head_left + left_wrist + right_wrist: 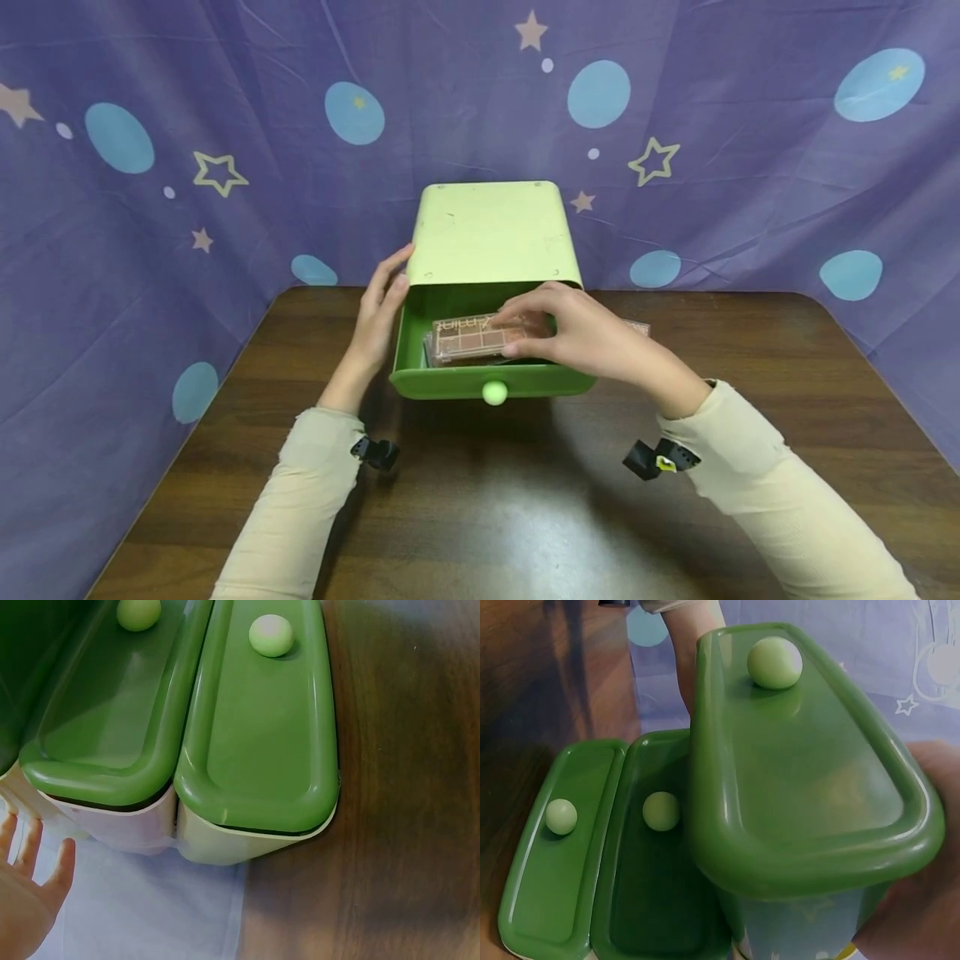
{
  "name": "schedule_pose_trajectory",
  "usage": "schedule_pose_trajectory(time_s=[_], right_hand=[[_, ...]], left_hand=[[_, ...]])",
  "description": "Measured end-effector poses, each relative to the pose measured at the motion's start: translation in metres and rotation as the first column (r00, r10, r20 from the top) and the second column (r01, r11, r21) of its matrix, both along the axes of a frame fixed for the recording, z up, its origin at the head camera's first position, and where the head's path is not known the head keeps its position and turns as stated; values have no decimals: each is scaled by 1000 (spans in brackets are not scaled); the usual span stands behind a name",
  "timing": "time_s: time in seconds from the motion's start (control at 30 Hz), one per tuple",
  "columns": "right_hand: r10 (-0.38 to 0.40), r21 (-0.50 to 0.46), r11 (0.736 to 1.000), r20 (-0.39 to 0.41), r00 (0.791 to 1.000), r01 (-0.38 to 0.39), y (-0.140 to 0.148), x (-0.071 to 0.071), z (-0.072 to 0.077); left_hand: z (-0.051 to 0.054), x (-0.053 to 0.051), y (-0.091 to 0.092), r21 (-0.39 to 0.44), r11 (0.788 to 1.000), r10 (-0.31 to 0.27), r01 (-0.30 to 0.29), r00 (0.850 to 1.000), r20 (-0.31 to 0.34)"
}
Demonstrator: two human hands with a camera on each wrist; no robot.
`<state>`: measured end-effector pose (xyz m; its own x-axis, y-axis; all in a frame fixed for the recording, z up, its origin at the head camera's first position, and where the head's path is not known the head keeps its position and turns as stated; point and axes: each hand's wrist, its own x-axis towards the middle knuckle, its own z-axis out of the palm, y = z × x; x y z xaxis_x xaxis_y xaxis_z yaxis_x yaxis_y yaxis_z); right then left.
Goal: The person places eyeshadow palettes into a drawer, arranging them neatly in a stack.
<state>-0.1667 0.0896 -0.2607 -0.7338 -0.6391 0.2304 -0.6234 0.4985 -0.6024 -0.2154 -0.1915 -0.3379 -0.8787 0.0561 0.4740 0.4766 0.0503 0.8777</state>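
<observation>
A pale-green cabinet (495,233) is standing on a dark wooden table (450,517), and its top drawer (431,386) is projecting from its front; sides are given as the person faces the cabinet. The right hand (570,329) is reaching into this drawer and pinching a clear-lidded palette (471,343) between thumb and fingers. The palette is lying within the cabinet's open drawer, showing rows of brownish pans; I cannot tell whether it is touching the drawer's floor. Another clear edge (428,352) is showing just beside it at the drawer's left. The left hand (378,312) is resting against the cabinet's left side wall, its fingers spread and gripping nothing. Below the open drawer, the cabinet's middle drawer (660,900) and bottom drawer (546,877) are sitting closed, each bearing a round knob. To the cabinet's right, a transparent item (638,327) is lying partly hidden behind the right wrist. Behind the cabinet, a purple cloth (480,100) with stars and blue ovals is hanging.
</observation>
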Motion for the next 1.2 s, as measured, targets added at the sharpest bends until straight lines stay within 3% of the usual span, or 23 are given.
schedule_pose_trajectory(time_s=[0.3,0.87,1.2], right_hand=[[90,60,994,-24,996,-88,-5,-12,0],[130,77,989,2,991,-130,-4,-18,-2],[84,-24,996,47,995,-83,22,-10,3]], left_hand=[[-3,0,1,13,1000,17,-17,1000,-7],[-4,0,1,9,1000,9,-9,1000,-2],[-3,1,2,29,1000,4,-4,1000,2]])
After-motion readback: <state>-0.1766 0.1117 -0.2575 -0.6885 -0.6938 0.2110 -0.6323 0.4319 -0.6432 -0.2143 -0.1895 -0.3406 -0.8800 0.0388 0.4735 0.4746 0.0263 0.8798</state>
